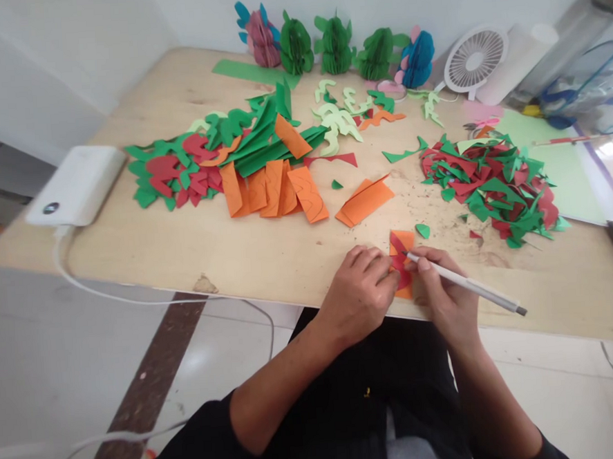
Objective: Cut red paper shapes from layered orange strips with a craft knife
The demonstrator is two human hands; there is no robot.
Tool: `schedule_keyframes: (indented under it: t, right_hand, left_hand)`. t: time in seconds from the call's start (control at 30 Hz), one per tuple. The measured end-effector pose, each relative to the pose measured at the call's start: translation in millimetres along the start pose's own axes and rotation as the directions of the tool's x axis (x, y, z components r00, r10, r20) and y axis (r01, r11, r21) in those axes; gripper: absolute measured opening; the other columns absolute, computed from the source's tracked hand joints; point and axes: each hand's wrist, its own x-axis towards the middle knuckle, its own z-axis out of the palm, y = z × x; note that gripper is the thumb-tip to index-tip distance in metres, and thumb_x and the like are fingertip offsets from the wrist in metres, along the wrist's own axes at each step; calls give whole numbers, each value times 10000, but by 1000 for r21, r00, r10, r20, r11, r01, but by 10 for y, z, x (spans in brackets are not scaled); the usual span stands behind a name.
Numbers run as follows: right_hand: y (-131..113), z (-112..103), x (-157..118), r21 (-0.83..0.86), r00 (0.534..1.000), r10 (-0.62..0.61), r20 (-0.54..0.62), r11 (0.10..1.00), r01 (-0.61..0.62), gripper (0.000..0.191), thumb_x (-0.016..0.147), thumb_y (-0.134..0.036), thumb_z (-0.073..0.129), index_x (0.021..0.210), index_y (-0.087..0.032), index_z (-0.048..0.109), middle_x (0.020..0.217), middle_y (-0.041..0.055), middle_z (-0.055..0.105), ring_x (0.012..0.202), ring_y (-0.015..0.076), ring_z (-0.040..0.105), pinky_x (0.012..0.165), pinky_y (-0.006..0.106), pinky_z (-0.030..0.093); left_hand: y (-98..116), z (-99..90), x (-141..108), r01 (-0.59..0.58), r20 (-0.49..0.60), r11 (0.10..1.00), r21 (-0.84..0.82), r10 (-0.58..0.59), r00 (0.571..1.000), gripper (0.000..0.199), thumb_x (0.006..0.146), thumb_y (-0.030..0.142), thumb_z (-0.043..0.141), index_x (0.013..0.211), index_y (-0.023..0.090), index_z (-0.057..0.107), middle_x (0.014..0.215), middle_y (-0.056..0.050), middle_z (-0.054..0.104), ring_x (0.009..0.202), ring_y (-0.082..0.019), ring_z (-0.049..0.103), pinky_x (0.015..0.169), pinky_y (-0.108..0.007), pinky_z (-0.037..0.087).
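Note:
At the table's front edge lies an orange paper piece [402,240] with a red paper cutout [404,279] on top of it. My left hand [361,288] presses on the left side of these papers, its fingers bent and close together. In my right hand [448,293] is a white pen [470,285], its tip touching the papers near the cutout's edge. Just beyond my hands sits a folded orange paper [365,199]. More orange pieces [308,193], some with drawn wavy lines, lie further left.
Red and green scraps [495,183] are heaped at the right. Red and green cutouts [178,168] lie at the left, near a white power bank [77,186] with a cable. Honeycomb paper figures [335,45] and a small white fan [475,60] stand along the back.

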Motion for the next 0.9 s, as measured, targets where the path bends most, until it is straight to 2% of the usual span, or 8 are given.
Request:
schedule_keyframes:
  t: [0.13,0.47,0.63,0.9]
  right_hand:
    - [14,27,19,49,999,35,14,998,-35,173,929,-370,571,962,-220,651,835,39,717,764,186,669,712,331,518]
    - [35,53,34,-65,996,83,26,995,-81,177,896,-406,608,922,-239,658,842,30,725,792,210,670,743,367,510]
    - [19,55,40,-109,997,66,31,992,-62,176,905,-408,595,914,-244,659,841,24,723,786,208,666,734,368,510]
    - [10,59,39,-152,997,68,33,986,-63,173,908,-409,587,921,-249,653,839,21,720,797,210,660,717,363,514]
  left_hand:
    - [3,2,-5,-4,3,1000,7,4,1000,165,933,147,502,894,145,663,956,-78,664,993,-234,579,972,-430,464]
    - [-3,5,-13,9,9,1000,-5,-9,1000,165,937,148,501,934,135,665,959,-77,661,1011,-233,572,994,-430,466]
    - [1,-3,-17,23,43,1000,-20,-23,999,176,943,153,494,984,129,664,995,-84,663,1025,-241,569,992,-437,463]
    - [-3,-18,-8,19,40,999,-31,-18,999,172,944,155,497,983,119,661,984,-85,663,1019,-236,574,982,-430,465]
